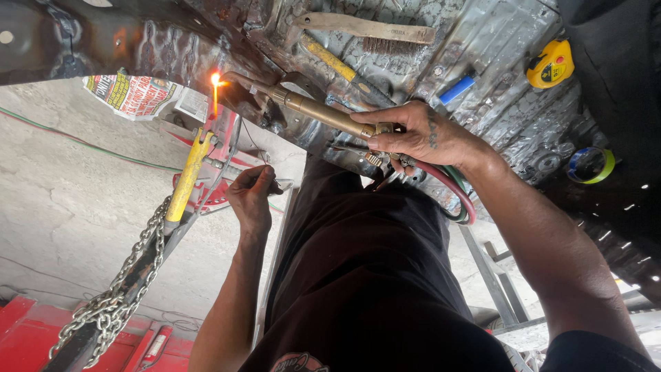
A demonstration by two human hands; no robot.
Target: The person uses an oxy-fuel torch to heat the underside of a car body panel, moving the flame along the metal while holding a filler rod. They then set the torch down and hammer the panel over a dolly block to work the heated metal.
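The right hand (pixel 413 134) covers the rear of the brass torch (pixel 323 112); the hoses (pixel 458 196) vanish under that wrist; beside the torch, the left hand (pixel 251 196) pinches something too thin to identify; the chain (pixel 113 303) runs off the bottom edge.

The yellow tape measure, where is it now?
In the head view the tape measure lies at the upper right on the grey metal panel, right of the blue cylinder and above the green tape roll.

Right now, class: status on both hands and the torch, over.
Right hand grips brass torch, flame lit. Left hand pinches thin rod. Yellow clamp beside flame.
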